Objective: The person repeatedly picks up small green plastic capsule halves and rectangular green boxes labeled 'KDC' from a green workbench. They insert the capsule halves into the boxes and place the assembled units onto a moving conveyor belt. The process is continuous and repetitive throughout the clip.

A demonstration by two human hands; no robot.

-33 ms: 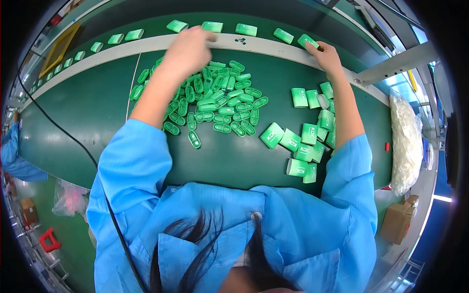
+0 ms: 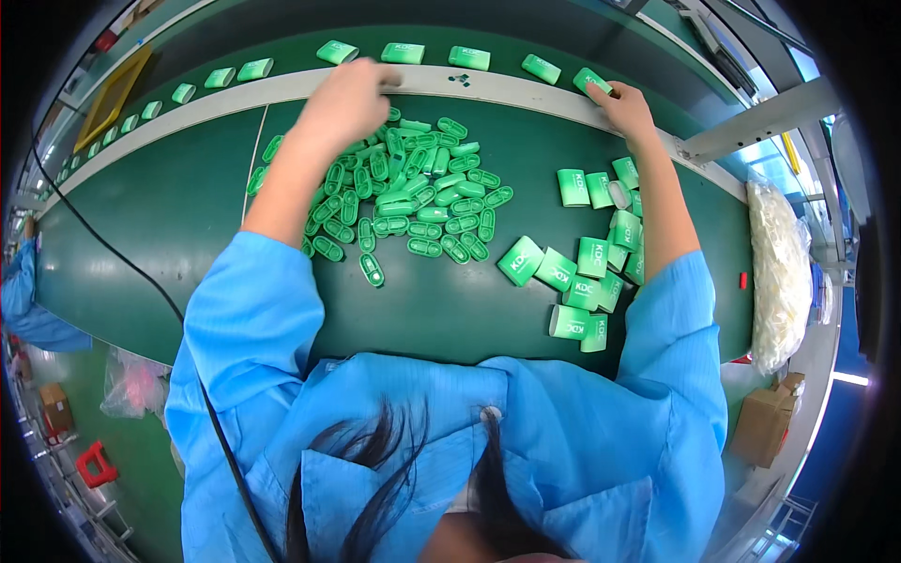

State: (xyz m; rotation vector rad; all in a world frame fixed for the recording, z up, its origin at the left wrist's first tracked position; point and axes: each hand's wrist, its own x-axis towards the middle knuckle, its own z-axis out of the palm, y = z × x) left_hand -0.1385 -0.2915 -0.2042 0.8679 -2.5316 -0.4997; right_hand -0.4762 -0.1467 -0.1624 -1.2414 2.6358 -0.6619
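Observation:
My right hand is closed on a small green-and-white sleeve box at the far rail. Further left, above that rail, my left hand is partly curled with a finger stretched to the right. Nothing shows in it, though its underside is hidden. Below it lies a heap of green oval capsule-shaped pieces, partly covered by my left forearm. Several more green sleeve boxes are scattered on the table beside my right forearm. Beyond the rail, a spaced row of similar boxes runs along a green strip.
The pale rail curves across the far edge of the green table. A grey metal post rises at the right, near a bag of whitish pieces. A black cable hangs at the left; a small red object lies rightward.
My left hand has shifted slightly left, away from the nearby box beyond the rail. My right hand stays on its sleeve box.

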